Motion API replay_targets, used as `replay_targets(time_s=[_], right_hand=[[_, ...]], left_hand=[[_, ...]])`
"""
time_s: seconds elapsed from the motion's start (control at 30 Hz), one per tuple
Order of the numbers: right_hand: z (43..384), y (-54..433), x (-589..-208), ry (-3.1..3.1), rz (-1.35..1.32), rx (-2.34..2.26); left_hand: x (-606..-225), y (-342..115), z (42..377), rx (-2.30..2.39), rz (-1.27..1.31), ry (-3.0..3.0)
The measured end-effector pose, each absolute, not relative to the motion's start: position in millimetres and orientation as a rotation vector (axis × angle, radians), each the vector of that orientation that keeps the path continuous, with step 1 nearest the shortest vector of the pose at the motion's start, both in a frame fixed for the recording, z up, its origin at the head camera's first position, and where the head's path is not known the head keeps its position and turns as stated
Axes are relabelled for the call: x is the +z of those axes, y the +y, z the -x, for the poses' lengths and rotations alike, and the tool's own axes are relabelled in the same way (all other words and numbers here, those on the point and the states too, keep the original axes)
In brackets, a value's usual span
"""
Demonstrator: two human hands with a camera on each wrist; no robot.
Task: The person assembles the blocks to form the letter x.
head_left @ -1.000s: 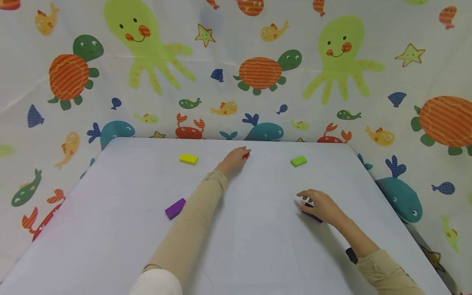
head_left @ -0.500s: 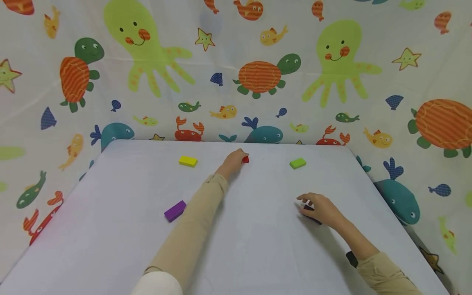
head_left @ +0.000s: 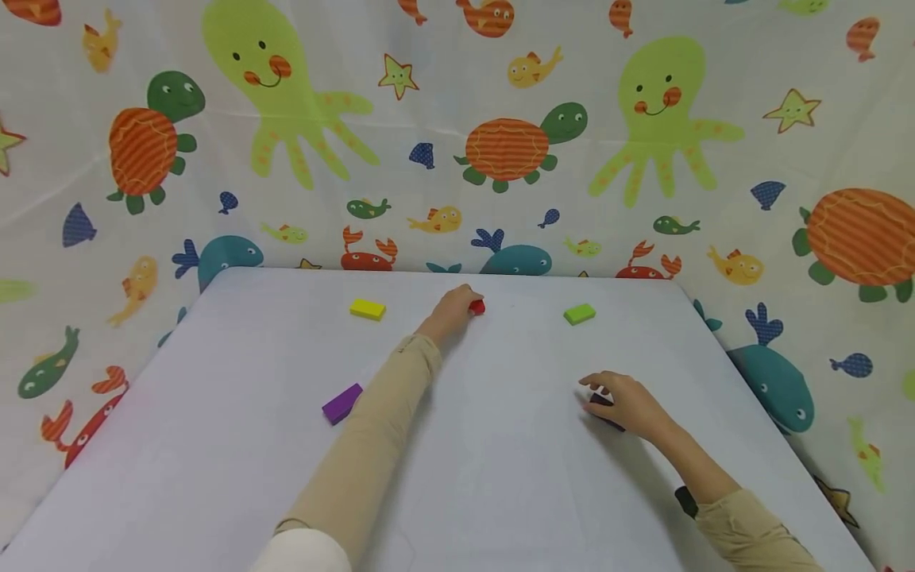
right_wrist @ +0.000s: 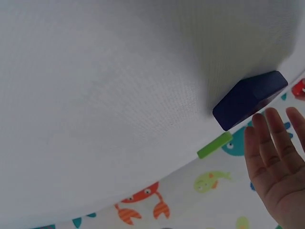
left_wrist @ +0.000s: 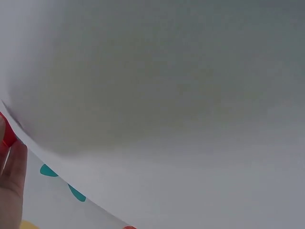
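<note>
My left hand reaches to the far middle of the white table and pinches a small red block at its fingertips. At the left edge of the left wrist view, the red block shows between thumb and fingers. Over on the right, my right hand hovers at a dark navy block, partly covered by it in the head view. The right wrist view shows that navy block standing on the table beside straight fingers, which are not curled round it.
A yellow block lies far left and a light green block far right. The purple block sits against the left sleeve's outline, partly hidden. Behind the table hangs a sea-animal curtain.
More of the red block shows beyond my left fingertips than a second ago, so it has turned or shifted slightly. My right hand stays nearly still; the head view shakes a little.
</note>
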State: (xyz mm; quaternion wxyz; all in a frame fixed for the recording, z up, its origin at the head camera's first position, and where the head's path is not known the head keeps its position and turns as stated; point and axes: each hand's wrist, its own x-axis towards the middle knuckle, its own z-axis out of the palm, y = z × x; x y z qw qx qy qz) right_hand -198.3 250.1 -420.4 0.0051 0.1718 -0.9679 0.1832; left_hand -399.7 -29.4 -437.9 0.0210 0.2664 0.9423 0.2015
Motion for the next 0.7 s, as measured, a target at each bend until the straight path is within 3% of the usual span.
replay_targets(time_s=[0.7], right_hand=[[193.9, 253.0, -424.7, -3.046, -0.490, 0.554]], left_hand=[[-429.7, -58.0, 401.6, 0.769, -1.056, 2.877]])
